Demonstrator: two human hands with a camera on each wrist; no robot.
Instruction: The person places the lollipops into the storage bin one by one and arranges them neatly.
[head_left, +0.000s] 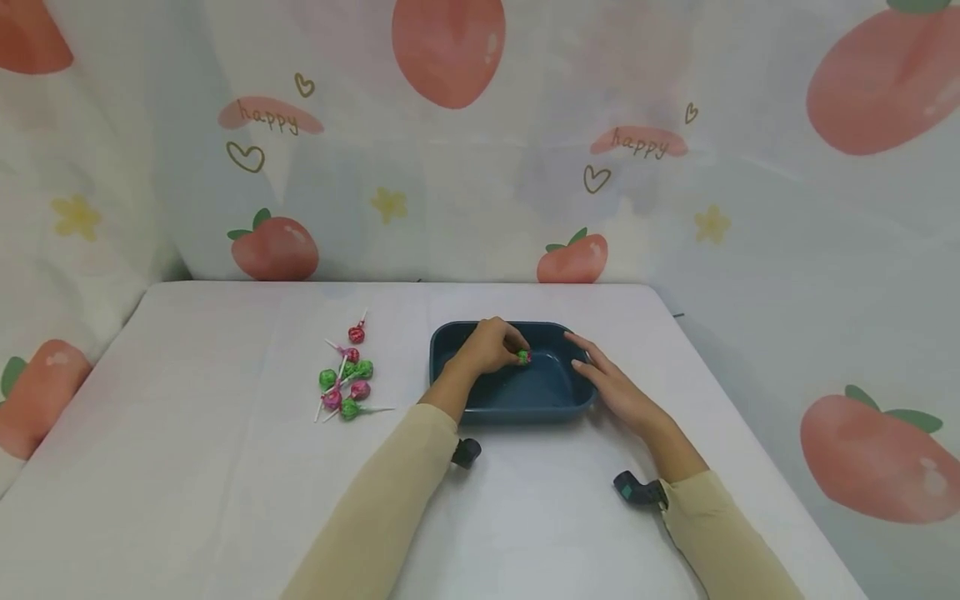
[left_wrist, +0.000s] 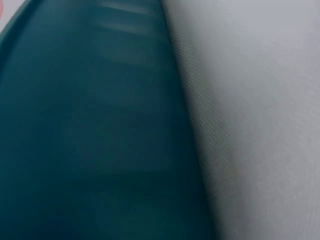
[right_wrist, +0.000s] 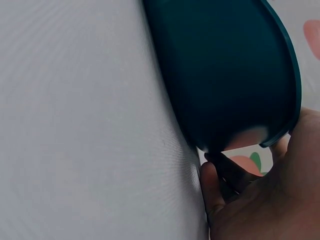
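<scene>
A deep, dark blue rectangular dish (head_left: 525, 414) stands on the white-covered table, its near wall filling much of the left wrist view. My left hand (head_left: 491, 346) reaches over the dish's left side and pinches a small lollipop (head_left: 523, 357) with green and red wrapping low inside it. The fingers hide the lollipop's stick. At the right end, my right hand (head_left: 611, 379) holds the dish, with the thumb over the rim and other fingers around the outside. In the right wrist view that hand (right_wrist: 265, 200) is at the end wall of the dish (right_wrist: 225, 75).
Left of the dish lies a loose pile of several lollipops, among them a green one (head_left: 349, 408), a pink one (head_left: 360, 390) and a red one (head_left: 356, 334), sticks pointing various ways. A peach-printed cloth (head_left: 480, 167) hangs behind the table.
</scene>
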